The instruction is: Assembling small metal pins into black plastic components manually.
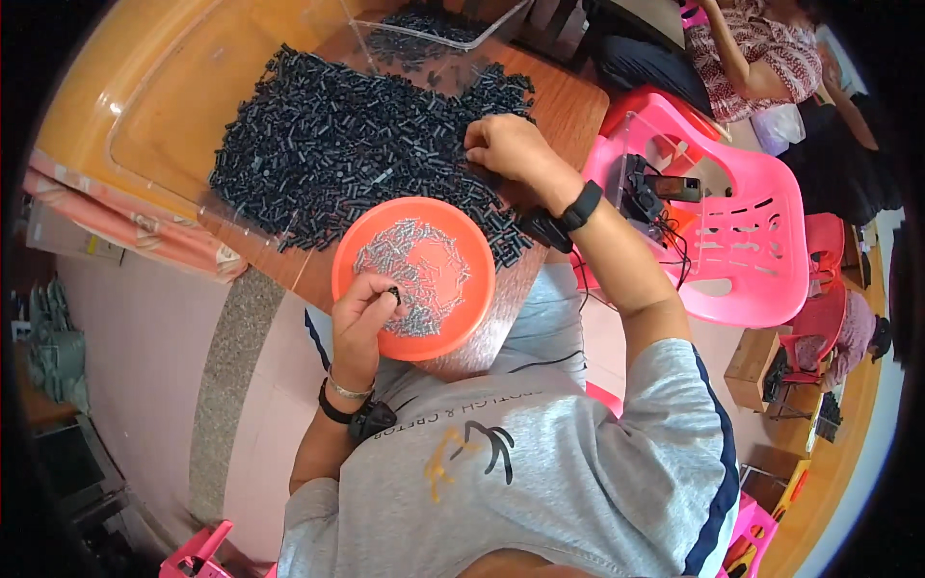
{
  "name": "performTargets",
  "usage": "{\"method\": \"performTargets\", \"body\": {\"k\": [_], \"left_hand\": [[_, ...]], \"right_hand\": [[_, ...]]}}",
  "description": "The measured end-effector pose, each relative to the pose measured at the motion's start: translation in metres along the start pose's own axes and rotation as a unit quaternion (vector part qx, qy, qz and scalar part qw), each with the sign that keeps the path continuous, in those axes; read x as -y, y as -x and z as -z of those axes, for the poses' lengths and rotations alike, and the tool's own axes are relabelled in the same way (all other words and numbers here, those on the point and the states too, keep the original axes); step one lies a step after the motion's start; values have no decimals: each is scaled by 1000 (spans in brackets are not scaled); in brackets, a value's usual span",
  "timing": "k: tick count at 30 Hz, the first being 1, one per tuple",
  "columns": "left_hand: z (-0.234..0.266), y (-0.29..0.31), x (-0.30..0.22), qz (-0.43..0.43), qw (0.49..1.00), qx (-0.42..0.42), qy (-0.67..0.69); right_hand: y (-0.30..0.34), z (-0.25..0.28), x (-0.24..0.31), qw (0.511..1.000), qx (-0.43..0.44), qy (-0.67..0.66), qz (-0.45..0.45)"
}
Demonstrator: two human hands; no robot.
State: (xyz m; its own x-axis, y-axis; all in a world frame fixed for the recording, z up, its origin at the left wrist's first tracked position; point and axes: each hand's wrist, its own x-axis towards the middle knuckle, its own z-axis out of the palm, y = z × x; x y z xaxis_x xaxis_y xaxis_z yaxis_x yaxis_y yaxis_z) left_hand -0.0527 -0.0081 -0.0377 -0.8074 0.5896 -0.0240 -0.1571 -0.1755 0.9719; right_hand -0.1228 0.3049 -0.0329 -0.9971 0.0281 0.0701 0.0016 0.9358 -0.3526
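My left hand (361,313) is over the near left side of an orange-red round bowl (485,265). Pinched between its thumb and fingers is a small black tubular piece (393,294). Many small silvery metal pins (419,321), perhaps screws, lie scattered inside the bowl. At the right edge of a wide heap of short black tubular pieces (328,144), my right hand (506,144) has its fingers curled down against the heap. Its fingertips are partly hidden, so whatever they hold cannot be made out.
The heap spreads over a brown wooden table (568,106). Behind it stands a clear plastic bin (453,43) with more black pieces. To the right, a pink plastic chair (761,241) carries a clear box with cables and a dark device (674,188). Another person (756,58) sits at the far right.
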Motion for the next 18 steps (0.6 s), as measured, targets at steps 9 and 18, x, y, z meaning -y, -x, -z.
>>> {"method": "performTargets", "body": {"k": [9, 18], "left_hand": [[1, 2, -1, -18, 1000, 0, 0], [1, 11, -4, -21, 1000, -11, 4]], "right_hand": [[-2, -13, 2, 986, -87, 101, 99], [-1, -2, -27, 997, -55, -55, -14]]}}
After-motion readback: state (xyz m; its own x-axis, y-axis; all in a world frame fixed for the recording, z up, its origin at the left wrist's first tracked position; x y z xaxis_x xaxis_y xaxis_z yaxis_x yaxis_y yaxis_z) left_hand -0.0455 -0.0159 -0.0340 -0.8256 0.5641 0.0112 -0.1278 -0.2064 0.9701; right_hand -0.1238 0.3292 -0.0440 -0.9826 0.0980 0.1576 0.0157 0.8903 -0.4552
